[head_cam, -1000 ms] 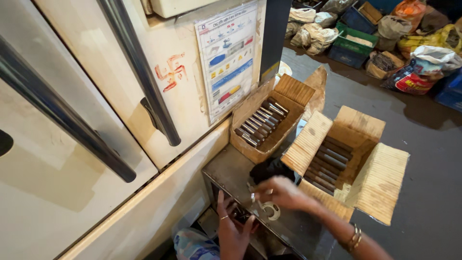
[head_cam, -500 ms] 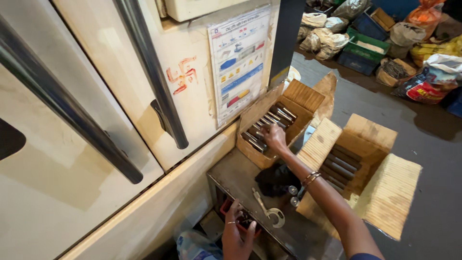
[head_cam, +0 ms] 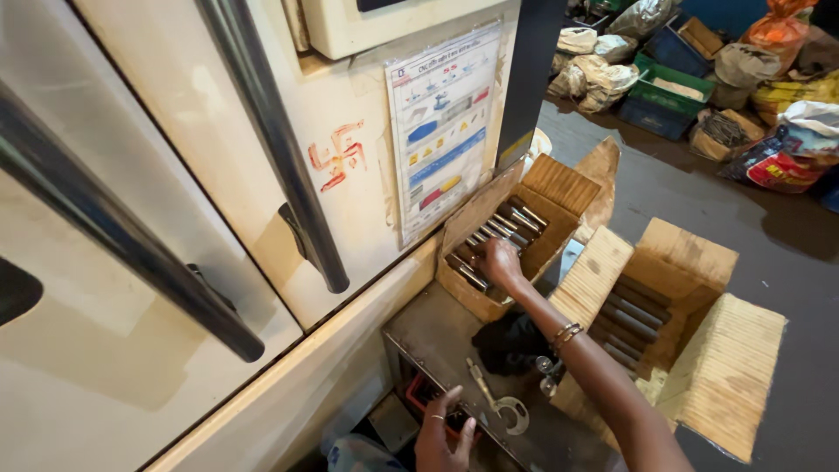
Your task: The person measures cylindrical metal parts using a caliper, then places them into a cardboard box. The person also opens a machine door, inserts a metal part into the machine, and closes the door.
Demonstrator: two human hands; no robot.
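Down inside the nearer cardboard box (head_cam: 516,218), the right hand (head_cam: 501,262) rests on the row of metal rods (head_cam: 498,232), fingers curled, probably closing on one, though the grip is hidden. Lifting a single rod straight up, clear of its neighbours, would suit best. Lower down, the left hand (head_cam: 444,433) lies loosely open at the metal table (head_cam: 437,336) edge, holding nothing visible.

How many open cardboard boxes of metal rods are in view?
2: the left box against the machine, where the right hand reaches in, and the right box beside it. The left hand rests lower down.
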